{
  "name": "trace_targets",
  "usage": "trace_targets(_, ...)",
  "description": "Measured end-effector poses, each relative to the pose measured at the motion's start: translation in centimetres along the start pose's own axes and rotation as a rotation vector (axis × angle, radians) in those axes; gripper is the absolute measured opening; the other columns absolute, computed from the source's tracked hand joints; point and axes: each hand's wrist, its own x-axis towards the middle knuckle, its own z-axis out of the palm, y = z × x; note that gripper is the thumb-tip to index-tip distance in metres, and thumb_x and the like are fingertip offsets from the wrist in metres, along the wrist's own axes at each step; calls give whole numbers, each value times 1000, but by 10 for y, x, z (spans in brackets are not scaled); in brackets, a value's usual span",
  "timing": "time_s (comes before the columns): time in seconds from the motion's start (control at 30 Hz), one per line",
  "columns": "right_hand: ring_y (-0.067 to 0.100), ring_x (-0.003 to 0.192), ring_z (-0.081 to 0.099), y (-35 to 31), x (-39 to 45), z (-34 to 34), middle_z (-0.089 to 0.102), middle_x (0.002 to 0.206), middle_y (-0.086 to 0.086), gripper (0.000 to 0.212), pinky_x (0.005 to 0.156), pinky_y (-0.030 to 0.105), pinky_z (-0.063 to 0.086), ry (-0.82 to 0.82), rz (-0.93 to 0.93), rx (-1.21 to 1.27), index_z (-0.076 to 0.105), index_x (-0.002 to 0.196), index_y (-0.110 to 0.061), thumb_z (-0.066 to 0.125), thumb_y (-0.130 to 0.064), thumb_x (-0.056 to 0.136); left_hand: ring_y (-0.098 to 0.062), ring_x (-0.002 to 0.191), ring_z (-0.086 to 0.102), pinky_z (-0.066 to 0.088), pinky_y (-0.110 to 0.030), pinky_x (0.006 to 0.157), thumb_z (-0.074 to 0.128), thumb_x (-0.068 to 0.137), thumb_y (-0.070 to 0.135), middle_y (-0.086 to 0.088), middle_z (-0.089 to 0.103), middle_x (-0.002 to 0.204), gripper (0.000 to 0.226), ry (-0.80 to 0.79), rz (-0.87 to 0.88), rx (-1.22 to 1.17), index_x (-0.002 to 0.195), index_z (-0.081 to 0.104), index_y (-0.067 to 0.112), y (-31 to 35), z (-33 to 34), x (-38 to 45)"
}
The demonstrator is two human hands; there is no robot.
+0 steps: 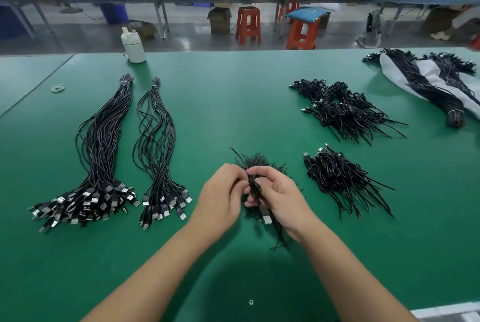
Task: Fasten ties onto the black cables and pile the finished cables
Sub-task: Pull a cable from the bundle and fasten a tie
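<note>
Green table (259,103) fills the view. At 10 o'clock, two long bundles of loose black cables: big bundle (96,155) and, just to its right, a smaller bundle (158,150), each banded at the far end, USB plugs fanned toward the person. At 2 o'clock, far finished pile (342,111) of folded, tied cables; at 3 o'clock the near finished pile (340,178), well apart from the hands. At 1 o'clock, far corner, more banded cables on a white bag (426,82). White bottle (133,46) at 11 o'clock, rubber bands (58,87) near the left edge.

Dead center: heap of black ties (257,163) just beyond the hands. Folded cable (255,191) held upright between both hands, silver plug hanging at its lower end. Left hand (223,197) fingers curled onto the fold; right hand (278,191) thumb and forefinger pinching the top of the fold, apparently working a tie, though the tie itself is too small to tell.

Handling, judged: cable is light, limp, springy; the fold will pop open if released, so hold it at mid-fold, not by the plug. Jacket looks smooth, may slip. Ties thin, bendy, tangle easily.
</note>
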Motion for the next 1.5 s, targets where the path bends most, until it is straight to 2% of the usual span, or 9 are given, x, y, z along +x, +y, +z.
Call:
trace_targets(0.13,15,79,66,2,0,2,68,92,12,33,70,25,57,-32,-20,-73,62,121,1,48,16,95,-4,77,52,37,-9,69,59,94,4,8,56,79,14,13,-106,-32,87,56,17,-3,-2,1)
trace_targets(0.4,5,44,40,-6,-2,-7,50,49,-10,41,50,20,37,-43,-101,-665,50,64,-17,47,-24,104,-9,76,44,36,-21,71,56,94,1,7,49,85,14,-26,54,97,90,54,14,-3,0,-1)
trace_targets(0.57,10,52,25,-8,-3,-17,30,59,0,36,50,22,25,-224,129,-253,57,75,-15,42,-25,107,-23,81,48,41,-30,75,56,86,-8,-4,55,91,20,39,335,228,94,57,10,-8,3,-3)
trace_targets(0.7,13,57,43,-14,-1,-26,46,71,12,30,55,26,40,-286,128,-259,63,93,-1,45,-20,106,-23,81,47,41,-30,73,48,88,-5,-10,60,91,21,118,471,300,97,64,3,-15,13,-2)
trace_targets(0.83,9,58,54,-20,7,-38,68,78,8,29,53,21,45,-148,139,-378,72,91,-3,53,-21,103,-23,86,52,47,-32,80,58,96,12,-9,61,98,13,132,366,275,106,64,7,-31,29,-3)
trace_targets(1.0,7,42,40,-30,28,-85,63,59,-3,34,44,17,35,194,178,-1109,72,79,-20,57,-45,96,-25,89,54,49,-37,78,50,95,21,-11,59,108,28,47,128,446,111,64,4,-71,46,-26)
trace_targets(1.1,10,48,54,-37,37,-121,65,58,-1,37,44,20,35,425,180,-1394,69,73,-19,59,-46,95,-26,92,56,51,-39,76,51,91,17,-10,58,106,24,-5,50,491,107,65,5,-93,50,-43)
trace_targets(1.3,26,56,60,-39,53,-179,62,57,8,46,47,25,38,619,268,-1494,64,61,-9,63,-42,94,-24,93,54,49,-37,77,57,87,9,-10,59,105,20,-2,-16,489,104,67,5,-101,54,-45)
trace_targets(1.5,29,70,62,-27,59,-191,64,74,9,38,66,35,55,566,344,-1567,68,82,-6,65,-42,93,-24,85,55,51,-37,72,69,79,3,-8,59,100,19,-3,-38,488,98,67,6,-102,53,-47)
